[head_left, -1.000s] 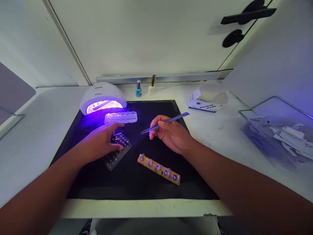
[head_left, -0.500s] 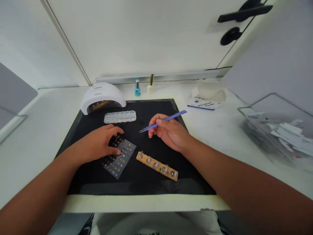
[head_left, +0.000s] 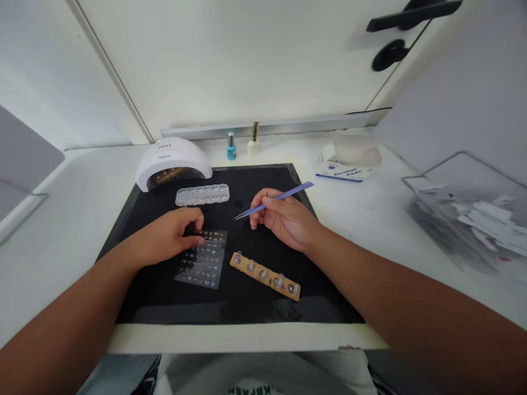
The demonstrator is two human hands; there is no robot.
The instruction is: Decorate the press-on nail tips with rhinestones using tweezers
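My left hand (head_left: pixel 175 233) is at the top left of a clear nail sticker sheet (head_left: pixel 206 263) printed with rows of small motifs. Its thumb lies on the sheet and the curled fingers close at the upper edge. Purple tweezers (head_left: pixel 284 196) are gripped in my right hand (head_left: pixel 284 219), their fine tips pointing left above the black mat (head_left: pixel 164 304). Nothing is visible between the tips. Below my right hand, an orange-tan strip (head_left: pixel 265 276) carries several clear-topped pieces in a row; it lies slanted and neither hand touches it.
A clear compartment case (head_left: pixel 202 195) holding tiny pieces lies behind my left hand. Further back stand a white nail lamp (head_left: pixel 175 159), a turquoise polish bottle (head_left: pixel 231 148) and a cream bottle (head_left: pixel 253 144). An alcohol pads box (head_left: pixel 343 164) and a clear bin (head_left: pixel 473 219) are at the right.
The sticker sheet has turned, so it now lies straighter towards me. My left fingers have curled in closer to the thumb. My right hand and the tweezers stay nearly still.
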